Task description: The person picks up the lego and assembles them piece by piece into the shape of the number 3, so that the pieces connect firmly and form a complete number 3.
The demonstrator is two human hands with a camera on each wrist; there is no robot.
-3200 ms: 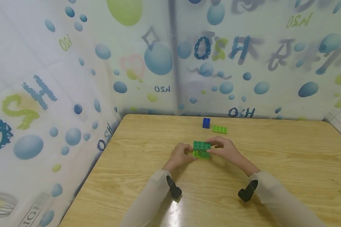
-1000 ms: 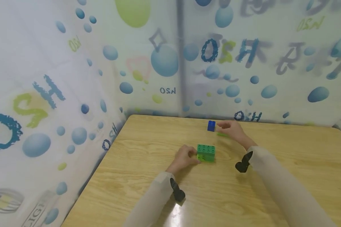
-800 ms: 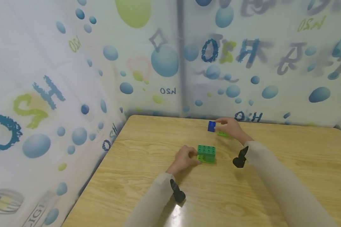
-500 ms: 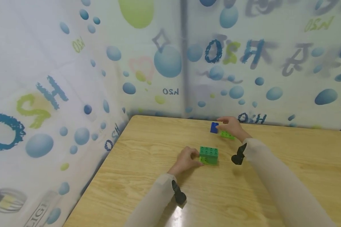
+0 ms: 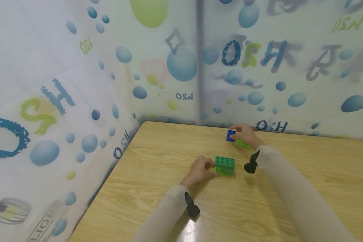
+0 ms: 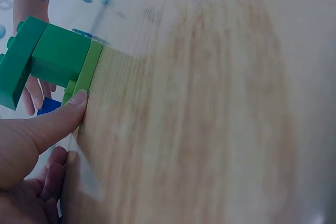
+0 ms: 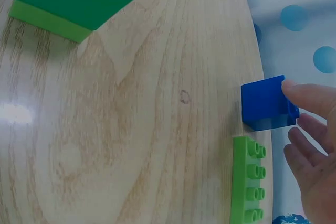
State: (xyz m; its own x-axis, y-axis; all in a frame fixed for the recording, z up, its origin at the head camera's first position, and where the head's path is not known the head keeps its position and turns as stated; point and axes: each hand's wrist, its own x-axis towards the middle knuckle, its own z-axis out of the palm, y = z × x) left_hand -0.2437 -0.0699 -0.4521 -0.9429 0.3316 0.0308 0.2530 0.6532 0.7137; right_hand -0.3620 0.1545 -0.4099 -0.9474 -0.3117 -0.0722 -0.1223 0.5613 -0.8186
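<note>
On the table stands a block stack, a dark green brick (image 5: pixel 225 161) on top, another green one under it and a light green plate (image 6: pixel 89 66) at the bottom. My left hand (image 5: pixel 199 170) holds the stack at its left side, thumb on the light green plate. At the back, the fingers and thumb of my right hand (image 5: pixel 245 135) pinch a blue brick (image 5: pixel 230 135), also seen in the right wrist view (image 7: pixel 265 102). Just beside it lies a loose light green plate (image 7: pixel 247 182), studs up, partly hidden by the right hand in the head view.
The wooden table (image 5: pixel 163 148) runs back to a printed curtain (image 5: pixel 181 64) with blue and green drops, close behind the blue brick. Another curtain side borders the table's left edge. Each wrist carries a black camera mount.
My right hand has left the stack, moved over the loose light green plate and taken hold of the blue brick. The left hand has stayed at the stack. The head view has shifted slightly.
</note>
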